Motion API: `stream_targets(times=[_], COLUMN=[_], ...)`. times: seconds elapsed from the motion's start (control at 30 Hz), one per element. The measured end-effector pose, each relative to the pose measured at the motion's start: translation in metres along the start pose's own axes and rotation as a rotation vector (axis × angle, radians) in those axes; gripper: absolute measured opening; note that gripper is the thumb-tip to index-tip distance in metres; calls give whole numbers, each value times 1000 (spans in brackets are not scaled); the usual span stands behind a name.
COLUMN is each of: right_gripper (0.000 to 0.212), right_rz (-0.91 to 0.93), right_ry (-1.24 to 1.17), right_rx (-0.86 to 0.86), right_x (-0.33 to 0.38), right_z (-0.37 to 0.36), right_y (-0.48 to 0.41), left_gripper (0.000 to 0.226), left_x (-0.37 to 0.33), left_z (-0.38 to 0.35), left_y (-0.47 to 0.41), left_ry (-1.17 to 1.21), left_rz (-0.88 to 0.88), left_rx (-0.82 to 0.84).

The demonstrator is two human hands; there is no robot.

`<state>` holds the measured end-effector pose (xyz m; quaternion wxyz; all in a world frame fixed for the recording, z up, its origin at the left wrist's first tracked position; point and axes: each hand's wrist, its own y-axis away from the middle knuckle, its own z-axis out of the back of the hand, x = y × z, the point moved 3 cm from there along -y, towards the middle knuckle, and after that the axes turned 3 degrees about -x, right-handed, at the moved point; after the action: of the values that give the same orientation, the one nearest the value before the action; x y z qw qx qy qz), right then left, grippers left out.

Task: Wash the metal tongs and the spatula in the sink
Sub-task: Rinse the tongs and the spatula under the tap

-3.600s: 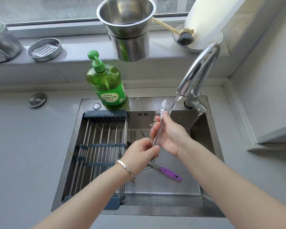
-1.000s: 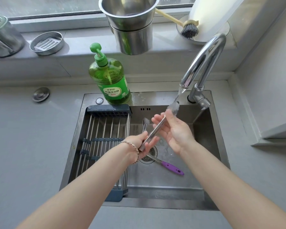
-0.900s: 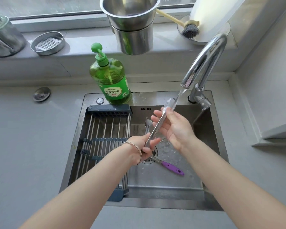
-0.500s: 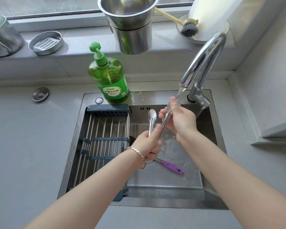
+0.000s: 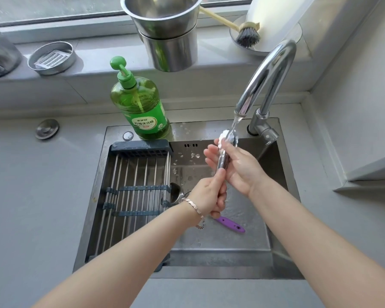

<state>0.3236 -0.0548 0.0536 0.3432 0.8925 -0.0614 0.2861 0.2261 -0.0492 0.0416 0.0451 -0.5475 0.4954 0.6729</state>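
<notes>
Below windowsill (image 5: 98, 70), steel sink (image 5: 220, 256) in grey counter (image 5: 31, 196), faucet (image 5: 269, 70) running on tongs (image 5: 222, 161)

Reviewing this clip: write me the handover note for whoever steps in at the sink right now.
Left hand: grips the lower end of the metal tongs, held tilted over the sink.
Right hand: fingers and thumb wrapped round the tongs' upper part; their tip is in the stream from the faucet.
Spatula: lies on the sink floor, purple handle showing, no hand on it.
Done: tongs are under the rinse.
Left: finish the tongs, set them aside, then wash the spatula and shut off the water.
</notes>
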Motion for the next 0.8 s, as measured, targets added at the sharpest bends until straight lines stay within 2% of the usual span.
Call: stream_targets(times=[0.2,0.27,0.37,0.5,0.63,0.73,0.8], right_gripper=[15,17,18,12,13,17,19], right_rz=[97,145,212,346,437,414,313], right_ry=[263,334,395,347,209,48,-50], right_rx=[52,37,-28,-122,-197,-258,-274], right_x=[-6,-5,-1,14,29,33,25], right_z=[-22,-25,-19,-6,5,16,26], right_y=[-3,-2,1,6,12,11,9], left_gripper=[56,56,40,36,30,17,16], left_x=[7,8,2,-18,-39,-48,-50], left_z=[12,16,19,18,10,9,12], left_y=[-3,-4,-9,-21,-32,-35,-31], left_ry=[107,72,-57,-343,-486,-583,-696], left_rz=[-8,-76,-206,-367,-474,-514,-539], left_rx=[8,-11,-78,-187,-177,-195,-186])
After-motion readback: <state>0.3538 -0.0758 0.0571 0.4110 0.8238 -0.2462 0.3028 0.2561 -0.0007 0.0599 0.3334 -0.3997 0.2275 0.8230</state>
